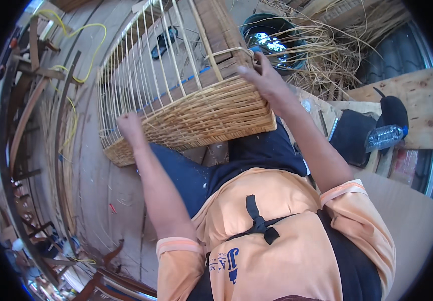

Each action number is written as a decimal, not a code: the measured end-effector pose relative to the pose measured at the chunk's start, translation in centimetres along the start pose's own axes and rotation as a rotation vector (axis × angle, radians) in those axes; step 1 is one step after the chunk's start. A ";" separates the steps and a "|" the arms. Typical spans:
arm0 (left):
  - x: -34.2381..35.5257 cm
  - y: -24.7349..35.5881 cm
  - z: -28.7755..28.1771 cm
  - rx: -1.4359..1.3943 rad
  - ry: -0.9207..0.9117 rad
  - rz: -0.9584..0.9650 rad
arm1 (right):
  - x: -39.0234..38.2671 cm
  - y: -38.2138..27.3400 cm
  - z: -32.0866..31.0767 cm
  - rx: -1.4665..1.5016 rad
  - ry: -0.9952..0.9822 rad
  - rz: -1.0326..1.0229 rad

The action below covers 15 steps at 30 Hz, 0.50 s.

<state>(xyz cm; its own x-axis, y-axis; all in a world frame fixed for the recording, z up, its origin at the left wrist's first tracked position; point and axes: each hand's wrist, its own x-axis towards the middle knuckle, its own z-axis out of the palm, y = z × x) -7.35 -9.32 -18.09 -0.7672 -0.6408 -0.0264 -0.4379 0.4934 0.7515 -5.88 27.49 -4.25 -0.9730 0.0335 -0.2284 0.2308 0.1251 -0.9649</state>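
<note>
A wooden frame point(226, 30) with a woven rattan band point(201, 113) along its near side leans over my lap. Pale upright canes point(164, 60) run across its opening, threaded through the weave. My left hand point(131, 125) is closed in a fist at the weave's upper edge, towards the left end; whatever it pinches is hidden. At the right end, my right hand point(269, 83) curls round the corner of the frame, thumb stretched over the top of the weave. Beside those fingers, a loose rattan strand point(234, 50) loops round the corner post.
A dark bucket point(249, 25) with water stands beyond the right corner, next to a heap of loose rattan strands point(321, 60). A plastic bottle point(384, 138) and a black bag point(352, 135) lie at right. Curved wooden parts point(13, 150) and a yellow cord point(101, 50) are at left.
</note>
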 end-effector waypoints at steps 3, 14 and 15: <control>6.9 -11.4 -2.0 0.903 -0.121 0.411 | -1.9 3.3 -5.6 -0.034 0.221 0.008; 3.1 -9.0 -13.2 0.855 -0.075 -0.418 | -20.5 20.8 -13.3 -0.629 0.442 0.248; 0.9 -4.0 -11.4 0.867 0.068 -0.303 | -21.8 21.0 -12.9 -0.629 0.399 0.245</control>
<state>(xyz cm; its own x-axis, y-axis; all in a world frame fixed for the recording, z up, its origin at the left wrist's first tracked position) -0.95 -18.58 -13.67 -0.5454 -0.8342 -0.0821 -0.8346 0.5495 -0.0390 20.21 42.16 -17.86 -0.8466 0.4717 -0.2466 0.5137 0.6024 -0.6109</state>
